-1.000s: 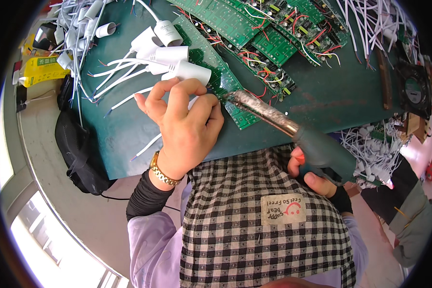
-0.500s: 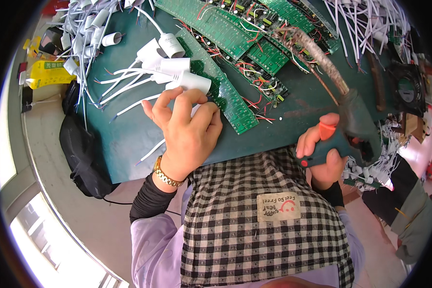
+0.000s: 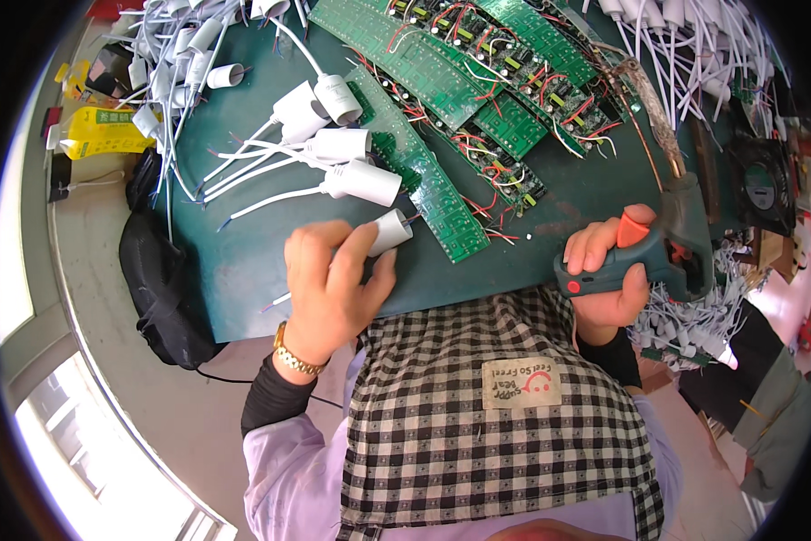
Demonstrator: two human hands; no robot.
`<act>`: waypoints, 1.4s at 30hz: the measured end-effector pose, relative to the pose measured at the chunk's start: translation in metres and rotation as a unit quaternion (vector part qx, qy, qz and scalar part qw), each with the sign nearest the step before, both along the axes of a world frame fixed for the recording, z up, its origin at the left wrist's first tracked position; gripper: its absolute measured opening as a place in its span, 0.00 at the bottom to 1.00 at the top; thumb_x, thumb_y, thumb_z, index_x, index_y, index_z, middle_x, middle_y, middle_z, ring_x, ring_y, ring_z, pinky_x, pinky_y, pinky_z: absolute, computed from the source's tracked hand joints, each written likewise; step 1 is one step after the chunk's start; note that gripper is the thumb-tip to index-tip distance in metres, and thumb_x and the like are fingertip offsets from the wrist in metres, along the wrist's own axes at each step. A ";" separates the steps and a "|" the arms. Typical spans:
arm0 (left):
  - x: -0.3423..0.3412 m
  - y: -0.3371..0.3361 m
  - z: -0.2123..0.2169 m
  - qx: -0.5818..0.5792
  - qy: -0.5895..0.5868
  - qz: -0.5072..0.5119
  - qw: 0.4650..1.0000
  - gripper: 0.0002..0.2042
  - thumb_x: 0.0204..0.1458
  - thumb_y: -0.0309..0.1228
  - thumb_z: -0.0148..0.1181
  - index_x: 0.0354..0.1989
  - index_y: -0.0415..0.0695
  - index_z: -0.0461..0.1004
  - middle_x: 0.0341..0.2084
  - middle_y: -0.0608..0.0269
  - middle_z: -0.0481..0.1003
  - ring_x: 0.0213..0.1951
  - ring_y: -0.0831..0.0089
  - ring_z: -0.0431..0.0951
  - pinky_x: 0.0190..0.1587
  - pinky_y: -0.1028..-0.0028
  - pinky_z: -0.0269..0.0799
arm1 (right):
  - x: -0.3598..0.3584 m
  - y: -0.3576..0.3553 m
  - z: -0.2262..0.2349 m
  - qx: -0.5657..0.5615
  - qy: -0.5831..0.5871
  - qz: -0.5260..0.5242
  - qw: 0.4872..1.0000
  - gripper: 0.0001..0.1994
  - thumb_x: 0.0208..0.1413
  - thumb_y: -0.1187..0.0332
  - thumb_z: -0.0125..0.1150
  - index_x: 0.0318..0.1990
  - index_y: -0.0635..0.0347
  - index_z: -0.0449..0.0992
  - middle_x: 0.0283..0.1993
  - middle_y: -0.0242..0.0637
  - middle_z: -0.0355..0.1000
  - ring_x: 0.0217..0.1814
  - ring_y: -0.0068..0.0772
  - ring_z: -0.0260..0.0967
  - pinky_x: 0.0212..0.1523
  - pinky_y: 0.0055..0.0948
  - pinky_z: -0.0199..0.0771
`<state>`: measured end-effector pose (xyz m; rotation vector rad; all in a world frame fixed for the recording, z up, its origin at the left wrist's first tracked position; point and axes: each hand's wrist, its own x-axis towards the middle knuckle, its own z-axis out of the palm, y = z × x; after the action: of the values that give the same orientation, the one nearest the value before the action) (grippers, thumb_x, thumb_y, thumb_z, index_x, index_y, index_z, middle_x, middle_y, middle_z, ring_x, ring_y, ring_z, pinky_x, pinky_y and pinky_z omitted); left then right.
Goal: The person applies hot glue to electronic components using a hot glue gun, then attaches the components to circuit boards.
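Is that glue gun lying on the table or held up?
Held up: the right hand grips the glue gun, finger on its orange trigger.

- Left hand (image 3: 329, 284) grips a white housing (image 3: 389, 231) on the green table (image 3: 243, 261), its wired end touching a green board (image 3: 423, 180).
- Right hand (image 3: 608, 270) holds a glue gun (image 3: 658, 243), finger on its orange trigger, nozzle pointing up over the table.
- 4 more white housings (image 3: 333, 135) lie just beyond.
- Black bag (image 3: 157, 279) hangs at the table's left edge.
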<state>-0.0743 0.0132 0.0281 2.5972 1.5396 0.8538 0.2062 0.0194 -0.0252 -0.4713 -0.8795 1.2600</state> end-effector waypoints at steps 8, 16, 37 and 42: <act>0.008 0.004 0.001 -0.046 -0.014 -0.017 0.999 0.26 0.32 0.19 0.66 0.46 0.39 0.70 0.38 0.53 0.70 0.40 0.55 0.71 0.40 0.63 0.68 | -0.001 0.004 -0.001 0.027 -0.001 0.019 0.999 0.28 0.59 0.53 0.44 0.61 0.62 0.52 0.28 0.35 0.63 0.26 0.28 0.62 0.31 0.28 0.64; 0.009 0.017 -0.013 0.012 0.040 -0.048 0.998 0.26 0.31 0.23 0.65 0.46 0.48 0.73 0.39 0.61 0.69 0.40 0.62 0.71 0.40 0.65 0.64 | 0.005 -0.004 0.003 0.023 -0.024 0.043 0.999 0.27 0.56 0.52 0.51 0.56 0.60 0.56 0.26 0.34 0.65 0.24 0.29 0.65 0.29 0.27 0.65; -0.003 0.031 0.004 -0.035 0.090 -0.167 0.981 0.24 0.29 0.21 0.64 0.43 0.42 0.76 0.38 0.56 0.67 0.34 0.62 0.71 0.37 0.66 0.69 | 0.035 -0.040 0.025 -0.140 -0.293 0.282 0.903 0.18 0.47 0.68 0.53 0.46 0.68 0.70 0.29 0.35 0.71 0.33 0.27 0.67 0.38 0.29 0.67; -0.002 0.032 0.004 -0.035 0.097 -0.177 0.979 0.24 0.30 0.20 0.64 0.44 0.41 0.75 0.38 0.55 0.67 0.35 0.59 0.72 0.38 0.65 0.70 | 0.037 -0.047 0.022 -0.206 -0.268 0.302 0.892 0.29 0.49 0.55 0.61 0.55 0.64 0.65 0.33 0.39 0.68 0.33 0.27 0.64 0.35 0.25 0.62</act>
<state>-0.0768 0.0452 0.0319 2.8445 1.0571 0.5195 0.2430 -0.0279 -0.0031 -0.9637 -1.2865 1.9570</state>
